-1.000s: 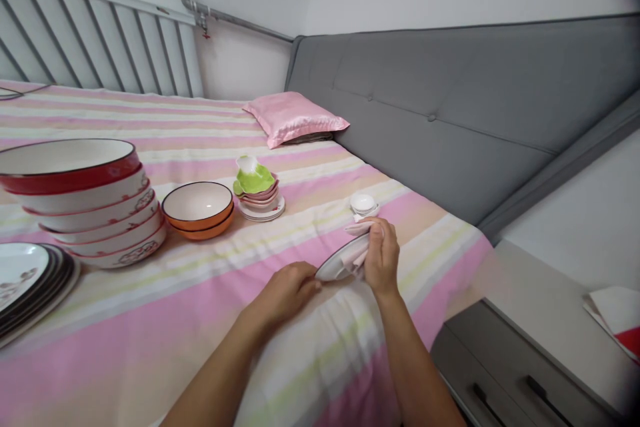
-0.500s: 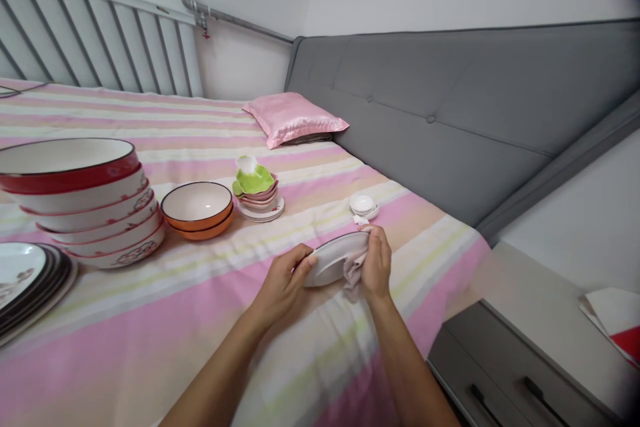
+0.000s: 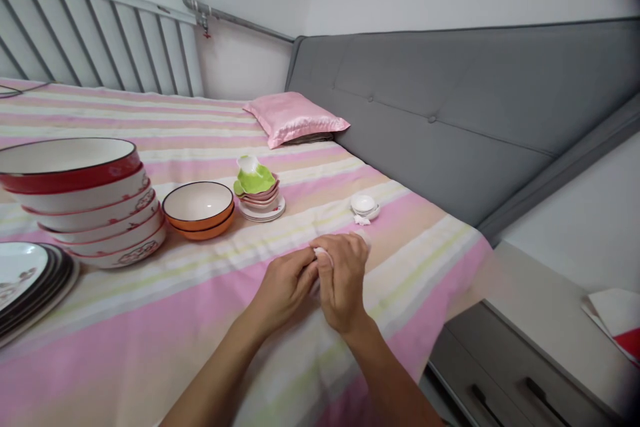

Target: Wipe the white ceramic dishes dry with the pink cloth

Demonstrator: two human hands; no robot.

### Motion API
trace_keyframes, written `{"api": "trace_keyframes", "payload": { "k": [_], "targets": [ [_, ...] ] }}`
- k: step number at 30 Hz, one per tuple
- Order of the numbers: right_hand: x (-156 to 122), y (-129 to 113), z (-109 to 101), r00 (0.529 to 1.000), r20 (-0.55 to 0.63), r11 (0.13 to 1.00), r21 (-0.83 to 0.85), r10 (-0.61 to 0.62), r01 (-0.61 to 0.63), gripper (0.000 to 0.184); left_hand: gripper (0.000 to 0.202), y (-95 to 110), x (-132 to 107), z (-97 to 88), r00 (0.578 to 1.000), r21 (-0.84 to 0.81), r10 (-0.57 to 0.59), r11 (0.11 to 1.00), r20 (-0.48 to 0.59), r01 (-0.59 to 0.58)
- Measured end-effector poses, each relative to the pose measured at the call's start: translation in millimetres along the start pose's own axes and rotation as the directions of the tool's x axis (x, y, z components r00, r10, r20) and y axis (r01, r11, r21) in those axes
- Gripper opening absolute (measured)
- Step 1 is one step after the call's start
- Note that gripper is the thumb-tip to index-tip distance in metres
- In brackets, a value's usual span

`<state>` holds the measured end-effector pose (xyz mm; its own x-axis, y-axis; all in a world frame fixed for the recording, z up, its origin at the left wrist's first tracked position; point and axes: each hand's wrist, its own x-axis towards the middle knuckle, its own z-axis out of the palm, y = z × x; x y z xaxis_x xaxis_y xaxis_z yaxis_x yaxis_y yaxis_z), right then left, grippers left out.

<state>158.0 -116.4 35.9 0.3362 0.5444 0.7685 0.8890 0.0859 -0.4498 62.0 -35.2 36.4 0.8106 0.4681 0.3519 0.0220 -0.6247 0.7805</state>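
My left hand is closed on the near-left edge of a white plate, which is now almost wholly hidden by my hands. My right hand lies over the plate, fingers curled round a pale cloth that shows at the thumb. The two hands touch. Just beyond them on the bedspread sits a small stack of white dishes, with a crumpled white scrap against it.
To the left stand a tall stack of red-and-white bowls, dark-rimmed plates, two orange bowls and a pile of leaf-shaped dishes. A pink pillow lies by the grey headboard. A bedside cabinet is at right.
My right hand has moved left across the plate with the cloth, from its right edge to beside my left hand. The plate, visible before, is now covered. My left hand has barely moved.
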Motion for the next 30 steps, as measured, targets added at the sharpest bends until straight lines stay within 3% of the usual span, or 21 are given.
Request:
{"api": "trace_keyframes", "payload": {
  "k": [3,7,12,18,24,30],
  "targets": [
    [1.3,1.9,0.6,0.999,0.028,0.999,-0.028,-0.019,0.020,0.022,0.028,-4.2,1.6,-5.3,0.999,-0.074,-0.005,0.997,0.051,0.009],
    [5.0,16.6,-2.5,1.000,-0.005,1.000,-0.023,0.013,-0.014,0.023,0.030,-20.2,2.2,-13.6,0.977,-0.080,-0.047,0.995,0.206,0.065],
    [9.0,38.9,-9.6,0.989,-0.065,0.991,0.030,0.131,-0.129,0.027,0.031,-42.3,-0.8,-5.2,0.928,-0.073,-0.181,0.974,0.325,0.216],
    [9.6,60.9,-14.2,0.950,-0.158,0.960,0.123,0.270,-0.253,0.030,0.032,-46.5,-2.1,11.0,0.937,-0.109,-0.219,0.961,0.271,0.256],
    [8.1,60.7,-17.0,0.932,-0.192,0.948,0.145,0.309,-0.284,0.030,0.037,-41.3,-1.8,9.3,0.953,-0.159,-0.222,0.953,0.208,0.257],
    [6.3,45.4,-10.9,0.951,-0.169,0.963,0.124,0.260,-0.241,0.029,0.035,-29.8,2.7,1.7,0.993,-0.192,-0.102,0.975,0.067,0.113]
  ]
}}
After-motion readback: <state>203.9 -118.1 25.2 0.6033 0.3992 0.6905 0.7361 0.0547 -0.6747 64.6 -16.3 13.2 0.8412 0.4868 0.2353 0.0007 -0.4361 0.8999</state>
